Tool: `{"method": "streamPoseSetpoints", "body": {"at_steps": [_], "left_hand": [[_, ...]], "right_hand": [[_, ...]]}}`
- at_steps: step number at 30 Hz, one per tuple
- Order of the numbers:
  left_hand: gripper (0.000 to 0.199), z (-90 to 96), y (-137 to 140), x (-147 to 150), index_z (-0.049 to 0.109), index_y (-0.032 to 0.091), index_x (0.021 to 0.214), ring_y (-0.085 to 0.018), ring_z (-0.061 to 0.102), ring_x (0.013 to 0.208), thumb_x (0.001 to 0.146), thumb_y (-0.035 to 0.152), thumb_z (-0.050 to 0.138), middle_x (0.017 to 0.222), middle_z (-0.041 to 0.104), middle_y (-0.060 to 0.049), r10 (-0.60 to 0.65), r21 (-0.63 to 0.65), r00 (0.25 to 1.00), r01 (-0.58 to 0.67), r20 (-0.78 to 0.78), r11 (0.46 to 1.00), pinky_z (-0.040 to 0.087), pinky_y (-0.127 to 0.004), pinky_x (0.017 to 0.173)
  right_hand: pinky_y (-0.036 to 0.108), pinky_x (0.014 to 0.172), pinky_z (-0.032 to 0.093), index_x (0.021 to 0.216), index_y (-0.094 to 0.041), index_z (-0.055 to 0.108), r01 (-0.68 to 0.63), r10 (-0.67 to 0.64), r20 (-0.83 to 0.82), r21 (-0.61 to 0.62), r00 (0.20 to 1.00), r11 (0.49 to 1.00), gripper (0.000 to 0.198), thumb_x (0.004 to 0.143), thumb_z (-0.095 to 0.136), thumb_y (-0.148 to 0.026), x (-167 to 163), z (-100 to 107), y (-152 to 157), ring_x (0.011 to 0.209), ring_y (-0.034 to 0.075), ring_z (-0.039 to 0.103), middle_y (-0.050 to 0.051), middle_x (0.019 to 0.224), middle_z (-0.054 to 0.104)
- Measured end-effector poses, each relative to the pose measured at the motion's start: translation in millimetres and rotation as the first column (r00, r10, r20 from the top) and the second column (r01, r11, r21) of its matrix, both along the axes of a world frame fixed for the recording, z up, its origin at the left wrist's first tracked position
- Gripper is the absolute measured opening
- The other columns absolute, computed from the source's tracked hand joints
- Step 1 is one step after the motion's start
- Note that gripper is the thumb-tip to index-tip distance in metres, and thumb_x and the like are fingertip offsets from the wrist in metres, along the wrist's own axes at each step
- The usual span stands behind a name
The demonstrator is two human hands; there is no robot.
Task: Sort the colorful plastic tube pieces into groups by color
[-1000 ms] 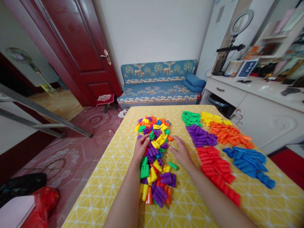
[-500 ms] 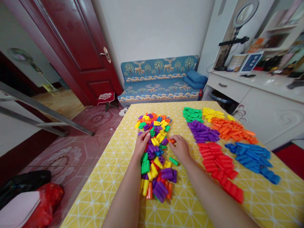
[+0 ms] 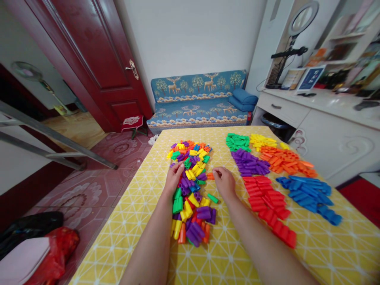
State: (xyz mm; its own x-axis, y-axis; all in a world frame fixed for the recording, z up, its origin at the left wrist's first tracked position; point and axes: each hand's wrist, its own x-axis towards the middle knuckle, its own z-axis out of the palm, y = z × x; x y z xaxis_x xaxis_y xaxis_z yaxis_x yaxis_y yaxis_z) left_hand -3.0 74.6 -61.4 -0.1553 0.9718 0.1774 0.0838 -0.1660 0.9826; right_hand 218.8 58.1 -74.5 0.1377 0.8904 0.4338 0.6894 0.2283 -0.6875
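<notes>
A mixed heap of small plastic tube-shaped pieces [image 3: 196,172] in several colours runs up the middle of the table. My left hand [image 3: 173,180] rests along the heap's left edge, thumb and fingers reaching toward purple and green pieces; its fingers are partly apart and nothing shows gripped in them. On the heap's right side, my right hand [image 3: 225,184] has its fingers curled in a pinch at the right end of an orange piece [image 3: 210,175]. Just below that hand, a single green piece [image 3: 213,198] lies apart.
Sorted piles lie to the right: green [image 3: 237,141], yellow [image 3: 263,141], purple [image 3: 249,162], orange [image 3: 286,159], red [image 3: 268,202] and blue [image 3: 308,194]. A yellow patterned cloth [image 3: 139,206] covers the table. Beyond stands a blue sofa [image 3: 198,107]; a white cabinet [image 3: 335,134] is at right.
My right hand has drawn slightly right, away from the heap, and more of the orange piece shows left of its fingertips. The left hand stays by the heap; the view has shifted slightly.
</notes>
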Motion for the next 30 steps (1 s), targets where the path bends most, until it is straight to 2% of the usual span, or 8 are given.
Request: {"method": "streamPoseSetpoints", "body": {"at_steps": [6, 23, 26, 30], "left_hand": [[0.048, 0.6, 0.8, -0.7, 0.072, 0.016, 0.109, -0.03, 0.059, 0.118, 0.078, 0.052, 0.067, 0.117, 0.07, -0.011, 0.007, -0.004, 1.0, -0.007, -0.004, 1.0, 0.038, -0.043, 0.108], [0.046, 3.2, -1.7, -0.7, 0.072, 0.017, 0.108, -0.029, 0.058, 0.118, 0.078, 0.052, 0.066, 0.117, 0.07, -0.01, -0.01, 0.014, 1.0, 0.01, -0.009, 1.0, 0.037, -0.043, 0.108], [0.047, 2.1, -1.5, -0.5, 0.072, 0.016, 0.108, -0.03, 0.058, 0.119, 0.079, 0.052, 0.066, 0.118, 0.07, -0.01, -0.013, 0.014, 1.0, 0.013, -0.008, 1.0, 0.038, -0.043, 0.108], [0.049, -1.7, 0.3, -1.1, 0.071, 0.015, 0.111, -0.03, 0.057, 0.119, 0.08, 0.053, 0.063, 0.12, 0.069, -0.011, -0.012, 0.002, 1.0, 0.012, -0.017, 1.0, 0.038, -0.043, 0.107]], "right_hand": [[0.026, 0.066, 0.04, 0.077, -0.021, 0.069, 0.019, -0.018, 0.023, -0.032, 1.0, 0.999, 0.018, 0.083, 0.053, -0.023, -3.2, 0.6, 1.5, 0.076, 0.018, 0.06, 0.003, 0.081, 0.069], [0.028, 0.072, 0.046, 0.076, -0.022, 0.069, -0.027, 0.027, -0.009, -0.05, 1.0, 0.998, 0.017, 0.081, 0.053, -0.024, -0.9, -1.4, 3.1, 0.078, 0.018, 0.062, 0.003, 0.083, 0.07], [0.029, 0.075, 0.047, 0.083, -0.022, 0.069, -0.056, 0.054, -0.027, -0.08, 0.998, 0.995, 0.016, 0.076, 0.055, -0.02, -0.8, 0.1, 1.2, 0.083, 0.019, 0.063, 0.003, 0.09, 0.071], [0.033, 0.085, 0.047, 0.098, -0.023, 0.068, -0.102, 0.104, 0.02, -0.099, 0.994, 0.99, 0.035, 0.066, 0.059, -0.014, 0.3, 2.3, -3.4, 0.093, 0.021, 0.063, 0.003, 0.102, 0.071]]}}
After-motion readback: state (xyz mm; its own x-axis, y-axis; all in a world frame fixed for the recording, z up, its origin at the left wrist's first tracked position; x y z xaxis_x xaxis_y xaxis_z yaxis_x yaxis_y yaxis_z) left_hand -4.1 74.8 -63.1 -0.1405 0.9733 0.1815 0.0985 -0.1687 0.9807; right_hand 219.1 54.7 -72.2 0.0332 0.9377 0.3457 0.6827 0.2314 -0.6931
